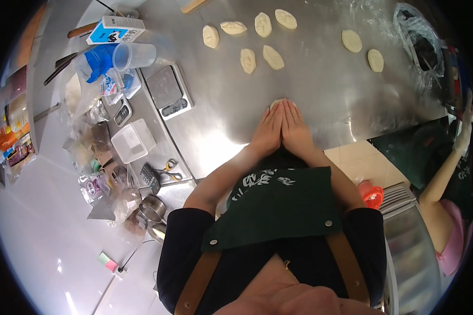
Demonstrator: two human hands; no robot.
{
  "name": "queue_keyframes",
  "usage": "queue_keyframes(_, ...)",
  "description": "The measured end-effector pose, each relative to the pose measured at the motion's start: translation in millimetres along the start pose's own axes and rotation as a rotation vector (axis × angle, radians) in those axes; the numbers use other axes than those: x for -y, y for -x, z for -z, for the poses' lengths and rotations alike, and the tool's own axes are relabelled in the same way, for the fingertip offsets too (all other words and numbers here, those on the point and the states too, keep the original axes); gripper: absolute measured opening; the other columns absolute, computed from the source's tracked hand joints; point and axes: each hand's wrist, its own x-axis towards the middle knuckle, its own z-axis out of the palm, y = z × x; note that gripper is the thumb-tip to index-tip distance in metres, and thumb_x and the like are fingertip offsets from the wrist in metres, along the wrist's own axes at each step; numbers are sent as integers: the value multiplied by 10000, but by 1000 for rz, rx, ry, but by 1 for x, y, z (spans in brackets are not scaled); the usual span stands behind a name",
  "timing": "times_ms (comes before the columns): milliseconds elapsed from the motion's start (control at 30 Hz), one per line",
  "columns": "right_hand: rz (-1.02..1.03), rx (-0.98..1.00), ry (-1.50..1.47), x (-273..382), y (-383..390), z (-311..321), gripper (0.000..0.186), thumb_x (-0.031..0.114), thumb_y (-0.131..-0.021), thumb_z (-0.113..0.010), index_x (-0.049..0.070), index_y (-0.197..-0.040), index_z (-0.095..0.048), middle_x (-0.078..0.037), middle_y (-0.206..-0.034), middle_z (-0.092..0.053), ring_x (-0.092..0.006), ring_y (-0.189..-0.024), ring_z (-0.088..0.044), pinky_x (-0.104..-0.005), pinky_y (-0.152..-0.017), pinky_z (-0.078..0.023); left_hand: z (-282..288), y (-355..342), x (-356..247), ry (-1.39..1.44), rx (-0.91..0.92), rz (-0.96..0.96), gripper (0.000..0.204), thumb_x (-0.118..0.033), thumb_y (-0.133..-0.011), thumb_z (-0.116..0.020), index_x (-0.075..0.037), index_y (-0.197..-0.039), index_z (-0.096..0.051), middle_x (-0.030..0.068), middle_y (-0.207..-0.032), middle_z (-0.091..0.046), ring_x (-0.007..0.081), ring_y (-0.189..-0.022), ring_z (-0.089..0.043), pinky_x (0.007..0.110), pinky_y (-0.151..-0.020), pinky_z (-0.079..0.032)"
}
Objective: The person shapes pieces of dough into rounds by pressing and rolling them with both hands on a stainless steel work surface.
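My left hand (268,128) and right hand (295,128) lie flat, side by side and touching, pressing on a dough piece (276,102). I only see its pale edge past my fingertips; the rest is hidden. It sits on the shiny metal table (320,89). Farther up lie 8 soft, oval dough pieces (263,24). A grey scale (168,90) sits left.

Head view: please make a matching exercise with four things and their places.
Things:
1. dough piece
2. scissors
3. measuring cup
4. kitchen scale

Places:
A. lying on its side by the blue bag
B. under the fingertips of both hands
C. near the table's front edge, yellow handles
D. between the cup and the white tub

Pairs: 1-B, 2-C, 3-A, 4-D
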Motion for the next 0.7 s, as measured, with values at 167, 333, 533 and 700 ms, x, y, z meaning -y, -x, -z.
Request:
queue_keyframes(167,69,-53,48,-16,-5,-2,597,131,-767,-535,-162,-1280,-453,-296,-1370,-443,-415,-1298,-425,-462,-1097,-324,-4,-7,3,-7,-15,-12,607,-25,-861,-442,152,-1398,-222,316,-1445,-308,437,-1363,-297,519,-1129,-218)
queue_keyframes(333,39,-77,109,-4,-1,-5,558,143,-762,-534,-146,-1238,-511,-283,-1331,-493,-383,-1260,-482,-444,-1059,-380,-3,-2,-2,-54,-27,34,610,-56,-856,-428,166,-1391,-233,313,-1446,-317,423,-1365,-313,497,-1133,-226)
queue_keyframes(533,75,-68,150,-3,7,-5,569,162,-771,-563,-129,-1257,-506,-271,-1333,-498,-366,-1258,-493,-436,-1045,-400,-3,-2,-1,-19,3,52,569,-54,-871,-408,127,-1395,-281,273,-1455,-335,403,-1376,-305,495,-1133,-231)
queue_keyframes(700,-65,-1,-109,-4,4,17,562,148,-789,-641,-84,-1276,-485,-230,-1303,-530,-348,-1202,-531,-410,-989,-442,16,-17,3,30,-171,160,486,-40,-835,-482,21,-1316,-448,208,-1321,-491,378,-1242,-444,469,-1040,-344)
